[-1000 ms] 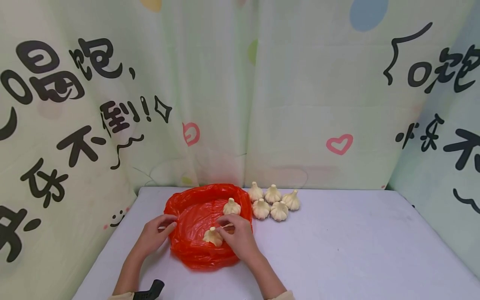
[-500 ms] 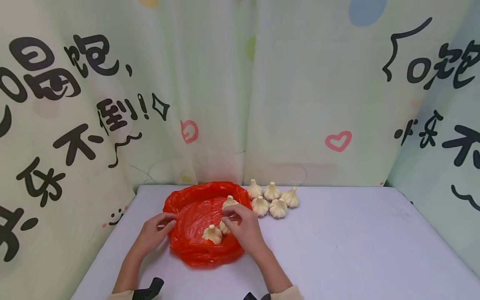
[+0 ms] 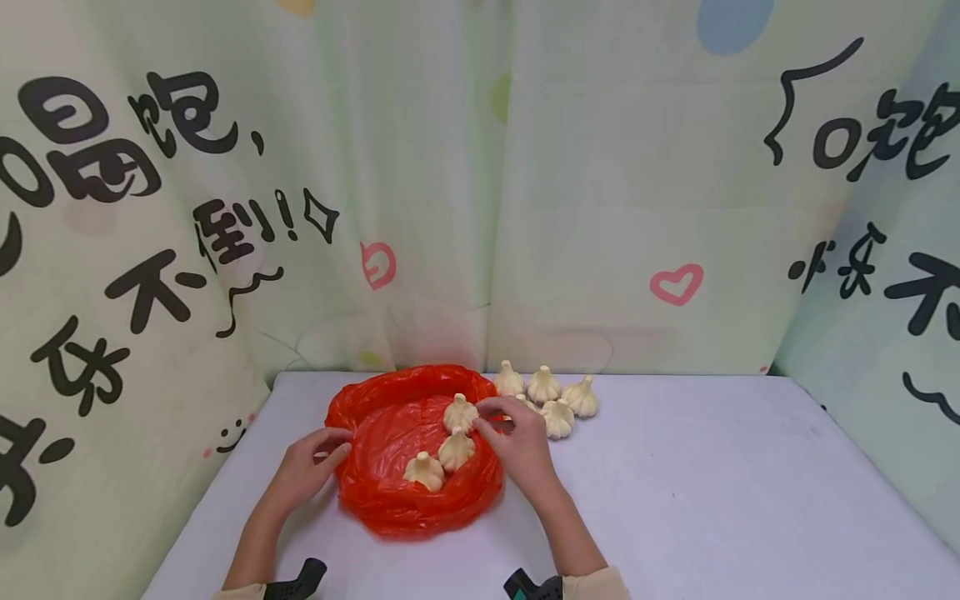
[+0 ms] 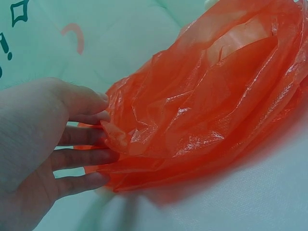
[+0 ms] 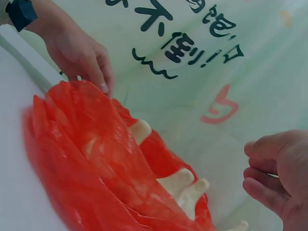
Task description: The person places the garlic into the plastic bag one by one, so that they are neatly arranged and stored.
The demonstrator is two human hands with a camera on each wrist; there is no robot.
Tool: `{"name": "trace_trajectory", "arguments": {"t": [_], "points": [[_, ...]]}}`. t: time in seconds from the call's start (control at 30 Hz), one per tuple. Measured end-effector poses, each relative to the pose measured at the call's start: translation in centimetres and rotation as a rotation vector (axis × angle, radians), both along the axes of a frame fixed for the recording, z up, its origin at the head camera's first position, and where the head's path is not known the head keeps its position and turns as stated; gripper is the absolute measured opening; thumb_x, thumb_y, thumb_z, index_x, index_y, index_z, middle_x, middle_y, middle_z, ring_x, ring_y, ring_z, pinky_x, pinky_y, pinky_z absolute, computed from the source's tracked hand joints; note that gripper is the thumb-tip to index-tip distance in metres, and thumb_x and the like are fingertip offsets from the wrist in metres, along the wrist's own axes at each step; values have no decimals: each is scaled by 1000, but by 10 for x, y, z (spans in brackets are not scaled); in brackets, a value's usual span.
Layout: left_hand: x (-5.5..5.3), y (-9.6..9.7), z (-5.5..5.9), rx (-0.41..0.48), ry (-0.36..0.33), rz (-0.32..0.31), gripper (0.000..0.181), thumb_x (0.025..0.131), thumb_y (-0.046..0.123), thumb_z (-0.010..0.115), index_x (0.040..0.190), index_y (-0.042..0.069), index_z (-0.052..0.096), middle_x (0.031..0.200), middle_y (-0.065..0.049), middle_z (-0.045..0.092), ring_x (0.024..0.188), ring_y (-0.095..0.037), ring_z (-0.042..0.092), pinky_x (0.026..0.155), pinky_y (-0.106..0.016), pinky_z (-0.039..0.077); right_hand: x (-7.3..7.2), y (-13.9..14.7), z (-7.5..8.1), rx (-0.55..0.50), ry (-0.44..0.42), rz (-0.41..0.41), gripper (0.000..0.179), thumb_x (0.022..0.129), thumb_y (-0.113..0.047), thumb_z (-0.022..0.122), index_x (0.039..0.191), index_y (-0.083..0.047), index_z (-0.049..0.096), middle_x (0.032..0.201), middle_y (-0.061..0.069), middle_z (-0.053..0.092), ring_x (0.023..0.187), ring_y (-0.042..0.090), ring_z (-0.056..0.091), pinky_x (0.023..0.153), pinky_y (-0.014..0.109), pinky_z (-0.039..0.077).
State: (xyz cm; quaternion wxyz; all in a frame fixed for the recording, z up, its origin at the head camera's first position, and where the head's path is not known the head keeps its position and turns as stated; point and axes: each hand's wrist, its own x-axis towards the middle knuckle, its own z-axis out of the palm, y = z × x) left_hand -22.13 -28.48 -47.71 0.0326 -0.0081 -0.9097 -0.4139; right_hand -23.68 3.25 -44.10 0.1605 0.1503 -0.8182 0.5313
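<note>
Red bag (image 3: 405, 512), creamy garlic bulbs (image 3: 457, 451), whitish table (image 3: 712, 483), black-lettered pale-green curtain (image 3: 585, 192)

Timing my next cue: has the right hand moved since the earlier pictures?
Yes: in the head view, against the pink heart, the right hand has shifted right and upward, from over the bag to its right rim.

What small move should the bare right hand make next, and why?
Probably the right hand should reach for one of the round, cream-coloured garlic bulbs on the flat white table: that hand looks empty, three similar bulbs already sit inside the red plastic bag, and the left hand touches the bag.
</note>
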Motion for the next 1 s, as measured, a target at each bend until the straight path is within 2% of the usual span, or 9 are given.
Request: {"name": "trace_trajectory", "arguments": {"t": [0.2,0.47,0.77,1.0], "points": [[-1,-1,-1,-4,-4,9,29,95,19,60,123,11,61,119,-12,64,110,-28,60,92,-43,56,-7,14,5,-16,-12,-37,21,85,-9,73,106,-14,70,105,4,70,95,19,68,80,34,60],[-3,-3,-4,-2,3,4,29,95,19,61,122,11,61,117,-10,65,108,-25,60,91,-41,56,-12,30,3,-15,-73,-48,21,88,-12,71,109,-12,70,107,3,69,96,19,68,74,26,60],[-4,-3,-4,-6,1,7,29,95,20,61,122,12,62,117,-9,65,108,-24,60,91,-41,56,-19,44,1,48,10,-93,20,85,-9,73,105,-10,71,103,6,71,94,20,69,78,32,60],[-2,-3,-3,-16,21,-9,28,95,21,61,121,11,62,116,-10,65,106,-25,61,89,-39,57,-23,54,1,67,18,-107,23,84,-9,74,106,-8,70,103,8,71,92,21,69,80,34,60]]}}
